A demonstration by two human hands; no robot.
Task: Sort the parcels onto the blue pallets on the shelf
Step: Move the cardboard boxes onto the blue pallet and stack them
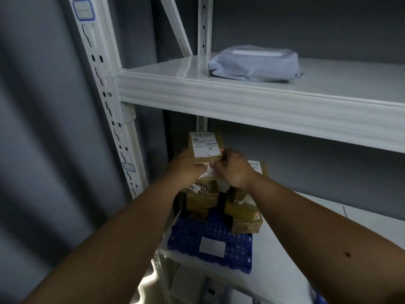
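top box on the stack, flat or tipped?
Tipped. The top box leans back, its labelled face toward the camera, held between the left hand and right hand above the stacked parcels on the blue pallet.

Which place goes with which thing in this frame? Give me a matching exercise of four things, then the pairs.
Things:
1. grey poly mailer
2. labelled cardboard box
3. blue pallet
4. blue-edged tag

Places:
A. on the white upright post, top left
B. on the upper shelf
C. between both hands, on top of the parcel stack
D. on the lower shelf, under the stacked parcels

Pairs: 1-B, 2-C, 3-D, 4-A
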